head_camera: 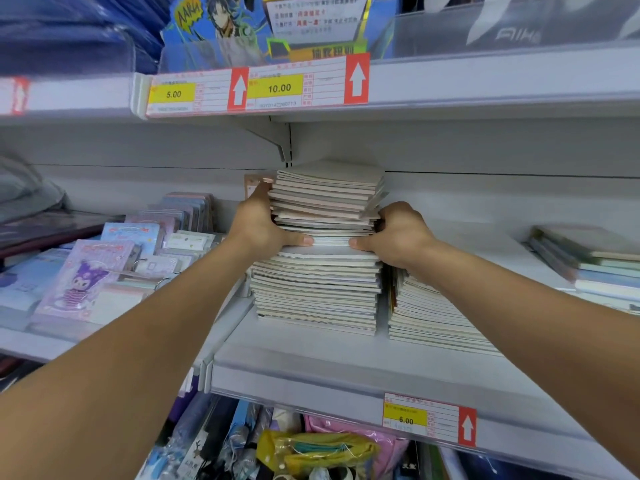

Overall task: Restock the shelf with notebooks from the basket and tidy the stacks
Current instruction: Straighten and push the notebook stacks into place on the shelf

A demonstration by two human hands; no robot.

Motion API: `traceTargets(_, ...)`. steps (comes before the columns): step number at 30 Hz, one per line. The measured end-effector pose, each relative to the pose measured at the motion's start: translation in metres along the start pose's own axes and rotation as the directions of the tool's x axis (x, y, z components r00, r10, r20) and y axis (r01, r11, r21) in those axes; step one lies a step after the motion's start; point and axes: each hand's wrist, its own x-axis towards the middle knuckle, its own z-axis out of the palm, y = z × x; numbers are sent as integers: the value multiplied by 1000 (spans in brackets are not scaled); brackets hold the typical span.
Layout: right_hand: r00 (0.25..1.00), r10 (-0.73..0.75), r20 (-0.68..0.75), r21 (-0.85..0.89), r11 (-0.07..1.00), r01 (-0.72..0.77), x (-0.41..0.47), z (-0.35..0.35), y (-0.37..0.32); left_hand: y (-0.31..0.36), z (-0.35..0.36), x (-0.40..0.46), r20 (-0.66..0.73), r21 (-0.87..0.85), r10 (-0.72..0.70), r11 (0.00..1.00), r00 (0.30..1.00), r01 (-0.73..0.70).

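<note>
Both hands clasp the upper batch of notebooks (327, 202) from either side at the middle of the view. The left hand (260, 223) is wrapped round the batch's left edge, its thumb lying along the front underside and its fingers reaching up and behind the spines. The right hand (394, 233) curls round the right edge, thumb tip pointing toward 9 o'clock and nearly meeting the left thumb. The held batch is somewhat ragged, its covers fanned out of line, and it sits on or just above the lower stack (317, 292); I cannot tell whether the two are touching under the thumbs. That lower stack rests on the grey shelf (304, 362), with a second stack (433, 313) just beside it toward 3 o'clock, partly hidden by the right forearm. Further out at 3 o'clock lies a small pile of coloured books (588, 261). At 9 o'clock the neighbouring shelf carries cartoon stationery packs (86, 278), one with a purple character. A price label (429, 419) reading 6.00 is on the shelf's front rail at 5 o'clock. Above, at 12 o'clock, the upper shelf rail bears labels (256, 88) reading 5.00 and 10.00 with white arrows on red.
</note>
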Motion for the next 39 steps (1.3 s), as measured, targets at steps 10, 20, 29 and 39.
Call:
traceTargets(10, 993, -118, -20, -159, 981, 113, 6, -6, 2, 0, 3, 0, -55, 103, 31, 994, 998, -25)
traceTargets(20, 981, -187, 58, -274, 942, 196, 3, -6, 3, 0, -5, 4, 63, 87, 6, 996, 998, -11)
traceTargets(29, 994, -103, 47, 198, 976, 92, -12, -1, -14, 3, -2, -6, 94, -95, 17, 995, 995, -8)
traceTargets(39, 966, 35, -257, 202, 979, 18, -4, 17, -15, 3, -1, 4, 75, -189, -114, 974, 991, 126)
